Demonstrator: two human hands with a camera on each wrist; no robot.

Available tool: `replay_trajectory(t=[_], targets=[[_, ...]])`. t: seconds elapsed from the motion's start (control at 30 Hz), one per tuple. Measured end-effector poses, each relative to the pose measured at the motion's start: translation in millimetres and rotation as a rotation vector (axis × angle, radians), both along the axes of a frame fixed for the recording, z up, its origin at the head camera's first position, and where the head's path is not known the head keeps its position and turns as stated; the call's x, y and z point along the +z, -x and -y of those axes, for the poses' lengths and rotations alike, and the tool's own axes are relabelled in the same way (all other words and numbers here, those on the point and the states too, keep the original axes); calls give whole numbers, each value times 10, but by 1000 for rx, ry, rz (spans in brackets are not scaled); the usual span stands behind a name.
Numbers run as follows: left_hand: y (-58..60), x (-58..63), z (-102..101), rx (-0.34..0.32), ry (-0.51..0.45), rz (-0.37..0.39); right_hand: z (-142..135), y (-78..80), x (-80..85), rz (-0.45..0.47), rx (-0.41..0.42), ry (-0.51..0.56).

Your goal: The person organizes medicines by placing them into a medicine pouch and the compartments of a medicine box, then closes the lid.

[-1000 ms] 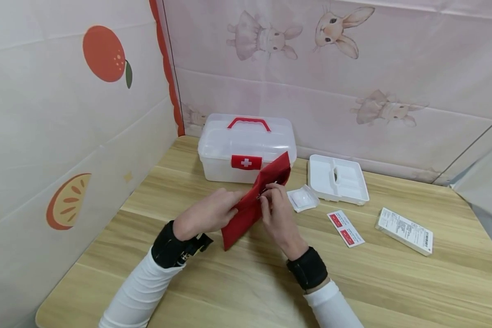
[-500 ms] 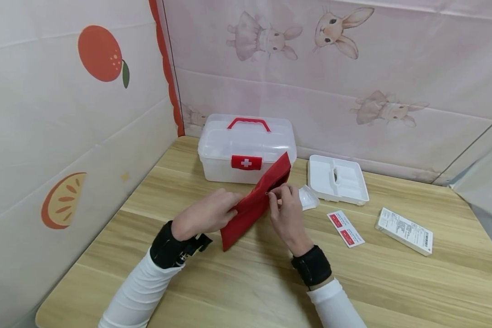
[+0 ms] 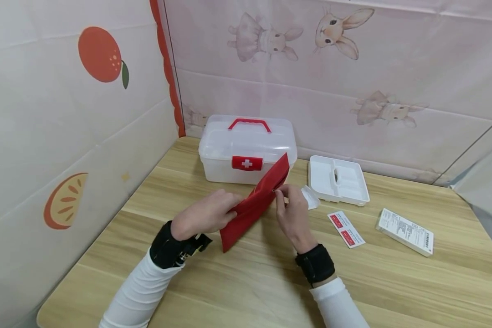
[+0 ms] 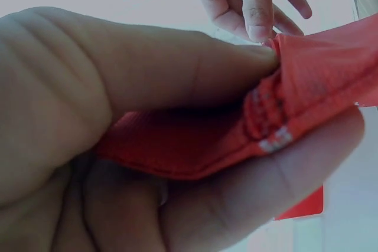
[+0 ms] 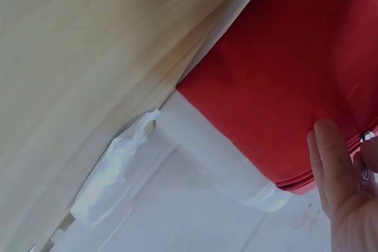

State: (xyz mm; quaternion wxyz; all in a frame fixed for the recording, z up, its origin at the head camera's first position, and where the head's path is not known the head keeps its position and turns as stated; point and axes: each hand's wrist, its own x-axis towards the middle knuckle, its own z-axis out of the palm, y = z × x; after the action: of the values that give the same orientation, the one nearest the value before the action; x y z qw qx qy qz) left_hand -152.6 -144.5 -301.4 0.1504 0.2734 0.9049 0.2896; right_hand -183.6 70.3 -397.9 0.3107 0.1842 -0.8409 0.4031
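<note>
A red zippered pouch is held up on edge, slanting, in front of the first-aid box. My left hand grips its near upper corner between thumb and fingers; in the left wrist view the thumb lies along the stitched zipper end. My right hand pinches the small metal zipper pull on the pouch's top edge, toward the far end. The right wrist view shows its other fingers against the red fabric. The inside of the pouch is hidden.
Behind the pouch stands a clear first-aid box with a red handle and latch. A white divided tray, a partly hidden clear wrapper, a red-and-white card and a white flat box lie to the right on the wooden table.
My right hand has moved right along the zipper with the pull, toward the pouch's far end. The dark opening there has narrowed. My left hand keeps its grip in place.
</note>
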Motion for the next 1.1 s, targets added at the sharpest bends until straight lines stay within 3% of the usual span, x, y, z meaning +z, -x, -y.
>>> replay_trajectory(t=[1.1], targets=[[-10, 11, 13, -25, 41, 6, -214, 227, -42, -42, -70, 47]])
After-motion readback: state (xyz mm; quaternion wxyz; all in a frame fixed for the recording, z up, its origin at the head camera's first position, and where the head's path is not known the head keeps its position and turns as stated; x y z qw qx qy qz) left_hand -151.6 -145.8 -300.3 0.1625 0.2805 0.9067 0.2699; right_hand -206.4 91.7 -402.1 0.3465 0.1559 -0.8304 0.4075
